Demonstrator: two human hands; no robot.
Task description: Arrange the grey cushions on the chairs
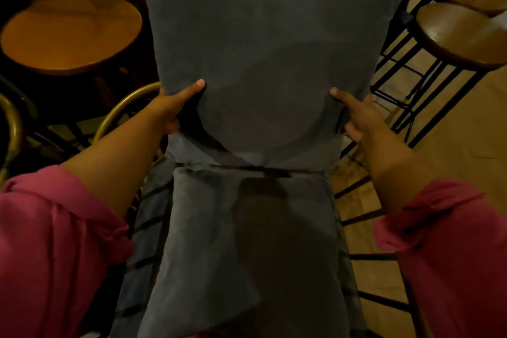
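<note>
Two cushions: both grey, one held up, one lying flat below it.
Upper cushion (pixel 263 44): upright, facing the camera, fills top centre of view; lower edge pinched in at both sides by the hands.
Lower cushion (pixel 247 250): flat on the chair seat, near edge toward the person; its far edge sits just under the upper cushion's bottom edge.
Chair (pixel 365 217): dark metal frame w/ slats, visible along both sides of lower cushion; striped fabric shows at the seat's left side.
Left hand (pixel 175 107): grip closed on upper cushion's lower-left edge, thumb on the front face, other fingers hidden behind the fabric.
Right hand (pixel 356 118): grip closed on lower-right edge, thumb pressed on front, fingers curled round the side.
Sleeves (pixel 55 241): pink, pushed up past forearms, both arms reaching fwd.
Round wooden top (pixel 68 33): left of upper cushion, dim light.
Stool (pixel 461 33): right, round wooden seat on black metal legs; another partly seen behind it.
Gold curved tube (pixel 123 107): left, below the round top, beside left forearm.
Floor (pixel 452 151): light wood, right side.
</note>
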